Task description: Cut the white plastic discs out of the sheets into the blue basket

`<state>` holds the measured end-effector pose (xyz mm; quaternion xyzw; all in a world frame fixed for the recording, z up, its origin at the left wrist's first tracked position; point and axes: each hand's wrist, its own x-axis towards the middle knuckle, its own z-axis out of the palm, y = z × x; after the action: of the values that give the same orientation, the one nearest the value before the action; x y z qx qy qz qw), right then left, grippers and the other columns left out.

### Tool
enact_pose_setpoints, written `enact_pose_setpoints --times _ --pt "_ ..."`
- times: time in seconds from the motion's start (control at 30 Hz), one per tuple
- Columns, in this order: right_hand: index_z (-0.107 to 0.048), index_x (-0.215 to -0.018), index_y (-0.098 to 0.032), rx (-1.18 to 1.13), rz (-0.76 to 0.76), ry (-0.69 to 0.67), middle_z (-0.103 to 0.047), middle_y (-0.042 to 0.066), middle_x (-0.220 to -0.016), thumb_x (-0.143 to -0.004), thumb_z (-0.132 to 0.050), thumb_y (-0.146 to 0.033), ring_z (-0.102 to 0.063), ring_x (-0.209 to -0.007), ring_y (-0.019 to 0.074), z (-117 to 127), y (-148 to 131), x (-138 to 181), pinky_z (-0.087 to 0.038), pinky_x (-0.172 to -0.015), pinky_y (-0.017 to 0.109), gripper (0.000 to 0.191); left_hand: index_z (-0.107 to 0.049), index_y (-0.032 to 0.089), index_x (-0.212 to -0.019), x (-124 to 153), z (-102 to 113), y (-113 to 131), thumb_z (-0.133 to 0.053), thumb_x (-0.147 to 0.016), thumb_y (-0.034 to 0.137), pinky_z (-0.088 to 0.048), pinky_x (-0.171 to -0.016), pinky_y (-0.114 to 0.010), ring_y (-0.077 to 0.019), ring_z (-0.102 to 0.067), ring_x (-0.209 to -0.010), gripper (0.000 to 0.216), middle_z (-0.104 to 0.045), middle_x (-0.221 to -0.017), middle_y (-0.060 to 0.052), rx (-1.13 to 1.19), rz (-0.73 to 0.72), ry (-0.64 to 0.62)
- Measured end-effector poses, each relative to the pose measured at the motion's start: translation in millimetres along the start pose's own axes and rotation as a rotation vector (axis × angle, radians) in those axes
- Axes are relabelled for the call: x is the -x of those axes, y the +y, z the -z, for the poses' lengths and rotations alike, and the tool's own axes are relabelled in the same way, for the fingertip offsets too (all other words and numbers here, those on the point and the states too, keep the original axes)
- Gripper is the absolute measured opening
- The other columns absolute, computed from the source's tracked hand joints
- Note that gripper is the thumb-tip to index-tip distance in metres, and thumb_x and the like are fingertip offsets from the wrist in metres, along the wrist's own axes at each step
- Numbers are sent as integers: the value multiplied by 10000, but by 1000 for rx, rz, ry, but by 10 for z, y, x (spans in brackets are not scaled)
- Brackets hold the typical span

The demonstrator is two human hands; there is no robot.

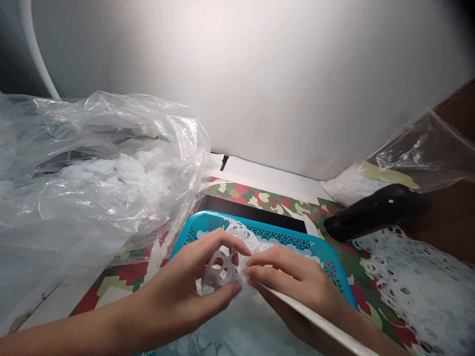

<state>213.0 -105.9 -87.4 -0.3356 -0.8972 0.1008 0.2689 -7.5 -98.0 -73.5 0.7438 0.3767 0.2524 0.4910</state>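
Both my hands meet over a blue perforated plastic basket (282,236). My left hand (185,282) curls its thumb and fingers round a white sheet punched with round holes (222,264). My right hand (293,282) pinches the same white material from the right with its fingertips. A thin white strip or sheet edge (315,321) runs under my right hand toward the lower right. More white punched pieces lie inside the basket.
A large crumpled clear plastic bag (92,173) with white material fills the left. A black tool (374,210) lies at the right, by a heap of white perforated sheet (419,291) and another clear bag (419,153). A patterned red-green cloth (260,195) covers the table; a white wall stands behind.
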Motion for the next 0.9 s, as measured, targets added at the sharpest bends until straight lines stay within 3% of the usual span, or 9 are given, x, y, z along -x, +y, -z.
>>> enact_pose_setpoints --times 0.1,0.2,0.47,0.67,0.9 --pt "-591 -1099 -152 -43 56 2 -684 68 -1072 -892 -531 -108 -635 -926 167 31 -5 8 -538 -782 299 221 -473 316 -1106 5 3 -9 -544 -877 203 -454 -671 -191 -101 -532 -736 265 -556 -987 38 4 29 0" --pt "-569 -1115 -141 -70 56 45 -696 79 -1031 -905 -485 -99 -656 -903 164 97 -52 -1 -546 -755 294 230 -444 321 -1133 1 0 -28 -522 -895 245 -459 -697 -219 -118 -549 -779 262 -549 -1009 29 -3 63 -17" --pt "-593 -1083 -242 -117 -302 356 -664 -12 -897 -897 -497 -99 -620 -766 104 112 -85 71 -519 -680 210 253 -434 324 -1147 -17 -15 -82 -526 -885 232 -442 -765 -254 -148 -560 -875 292 -539 -961 26 -46 91 6" --pt "-565 -1052 -232 -85 -339 571 -627 49 -1049 -875 -500 -77 -620 -882 172 125 -4 145 -513 -752 317 244 -434 339 -1151 8 -26 -76 -530 -840 142 -450 -723 -243 -130 -548 -808 380 -543 -975 40 -93 86 -16" --pt "-601 -931 -204 -29 -258 289 -647 38 -939 -862 -550 -102 -619 -932 177 125 -19 24 -499 -826 307 134 -469 317 -1108 -5 -12 -15 -556 -871 230 -465 -743 -237 -138 -545 -854 267 -547 -1049 26 -35 51 29"
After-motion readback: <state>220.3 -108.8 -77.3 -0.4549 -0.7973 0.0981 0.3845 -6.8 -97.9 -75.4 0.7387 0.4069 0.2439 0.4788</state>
